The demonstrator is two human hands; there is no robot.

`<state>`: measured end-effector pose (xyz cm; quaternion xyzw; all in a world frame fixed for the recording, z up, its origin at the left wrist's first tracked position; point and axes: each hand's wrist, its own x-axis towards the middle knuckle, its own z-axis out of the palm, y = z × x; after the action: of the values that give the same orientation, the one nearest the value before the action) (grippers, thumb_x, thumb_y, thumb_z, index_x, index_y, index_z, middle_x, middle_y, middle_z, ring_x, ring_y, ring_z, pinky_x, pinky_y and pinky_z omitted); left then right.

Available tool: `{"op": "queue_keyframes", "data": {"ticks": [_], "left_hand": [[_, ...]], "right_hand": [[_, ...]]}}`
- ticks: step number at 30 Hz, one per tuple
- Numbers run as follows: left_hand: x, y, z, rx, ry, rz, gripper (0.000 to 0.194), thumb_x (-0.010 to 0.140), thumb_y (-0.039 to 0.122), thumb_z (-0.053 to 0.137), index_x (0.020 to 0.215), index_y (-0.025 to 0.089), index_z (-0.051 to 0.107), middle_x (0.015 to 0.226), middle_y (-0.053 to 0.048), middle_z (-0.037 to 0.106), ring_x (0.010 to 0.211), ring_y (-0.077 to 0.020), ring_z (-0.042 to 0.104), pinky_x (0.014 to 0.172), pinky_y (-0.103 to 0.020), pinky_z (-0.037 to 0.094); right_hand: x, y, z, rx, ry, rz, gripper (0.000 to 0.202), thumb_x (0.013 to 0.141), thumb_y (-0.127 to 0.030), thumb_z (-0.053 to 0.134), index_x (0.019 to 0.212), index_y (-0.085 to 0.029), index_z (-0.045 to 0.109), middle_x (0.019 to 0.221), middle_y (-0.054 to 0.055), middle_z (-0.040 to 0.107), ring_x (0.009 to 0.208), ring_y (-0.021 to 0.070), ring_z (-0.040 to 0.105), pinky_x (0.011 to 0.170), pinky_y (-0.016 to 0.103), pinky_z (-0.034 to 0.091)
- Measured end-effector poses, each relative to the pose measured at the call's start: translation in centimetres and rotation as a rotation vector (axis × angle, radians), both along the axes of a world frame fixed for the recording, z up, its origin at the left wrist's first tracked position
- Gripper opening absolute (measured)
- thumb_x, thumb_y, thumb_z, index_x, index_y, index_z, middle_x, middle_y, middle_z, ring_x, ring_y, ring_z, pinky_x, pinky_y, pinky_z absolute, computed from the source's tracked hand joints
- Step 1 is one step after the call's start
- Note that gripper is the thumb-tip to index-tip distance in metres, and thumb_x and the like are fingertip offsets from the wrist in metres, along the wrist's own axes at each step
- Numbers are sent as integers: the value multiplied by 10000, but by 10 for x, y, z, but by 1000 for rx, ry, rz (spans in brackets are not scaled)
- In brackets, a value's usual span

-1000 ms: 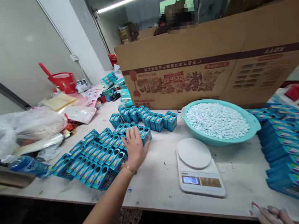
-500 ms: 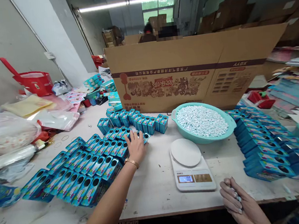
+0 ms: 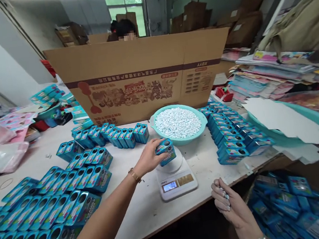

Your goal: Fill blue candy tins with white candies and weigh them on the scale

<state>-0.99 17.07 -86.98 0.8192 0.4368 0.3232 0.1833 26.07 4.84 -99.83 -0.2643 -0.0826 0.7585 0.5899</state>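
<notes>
My left hand (image 3: 149,157) is closed around a small blue box (image 3: 165,150) with a round hole in its top. The box is over the round plate of a white kitchen scale (image 3: 179,186); I cannot tell whether it touches. The display reads 0.0. My right hand (image 3: 226,204), near the table's front edge, is curled shut on several small white and pale blue candies (image 3: 226,196). Behind the scale stands a turquoise basin (image 3: 203,124) filled with the same kind of candies.
Rows of blue boxes (image 3: 63,211) stand on the left, more boxes (image 3: 228,142) on the right. A large cardboard box (image 3: 135,57) stands at the back. White card sheets (image 3: 280,117) lie over another basin. Below the table's right edge is a pile of blue boxes (image 3: 296,203). Someone sits beyond the cardboard.
My left hand has lifted a blue box from the rows and carried it right, over the scale. The view has turned right. My right hand stays closed on the candies.
</notes>
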Motion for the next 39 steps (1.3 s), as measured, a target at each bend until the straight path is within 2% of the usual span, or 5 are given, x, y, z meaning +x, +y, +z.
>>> {"op": "queue_keyframes", "data": {"ticks": [7, 13, 21, 28, 39], "left_hand": [[23, 13, -10, 2, 56, 21, 386, 779, 318, 695, 1145, 212, 635, 1388, -146, 544, 1366, -364, 415, 1125, -577, 328], [-31, -51, 18, 3, -17, 54, 359, 866, 441, 613, 1155, 230, 604, 1252, -103, 588, 1206, -272, 539, 1051, -443, 430], [-107, -96, -51, -145, 54, 314, 353, 876, 468, 584, 1159, 257, 593, 1070, -45, 607, 1001, -229, 603, 889, -354, 492], [-122, -96, -70, -143, 25, 372, 442, 840, 507, 589, 1191, 238, 588, 1075, -60, 624, 1002, -252, 625, 914, -402, 516], [-15, -85, -28, 95, -267, 373, 738, 820, 425, 684, 1448, 257, 334, 1432, -129, 464, 1334, -291, 444, 1074, -487, 431]], "right_hand": [[20, -5, -8, 5, 52, -16, 280, 757, -273, 811, 768, -167, 551, 570, -108, 373, 381, -13, 237, 326, 98, 217], [26, 0, -14, 25, 166, -26, 175, 835, -185, 722, 803, -169, 551, 581, -97, 433, 376, 5, 308, 318, 107, 269], [11, 9, -4, 25, 259, -23, 131, 871, -146, 658, 834, -166, 534, 581, -85, 457, 387, 32, 397, 333, 124, 328], [-2, 28, 24, 24, 132, -84, 148, 863, -135, 645, 804, -184, 518, 572, -88, 428, 400, 36, 405, 356, 126, 348], [-56, 104, 118, 222, -176, -160, 219, 848, -296, 705, 769, -167, 548, 526, -109, 371, 327, 12, 248, 284, 117, 226]]}}
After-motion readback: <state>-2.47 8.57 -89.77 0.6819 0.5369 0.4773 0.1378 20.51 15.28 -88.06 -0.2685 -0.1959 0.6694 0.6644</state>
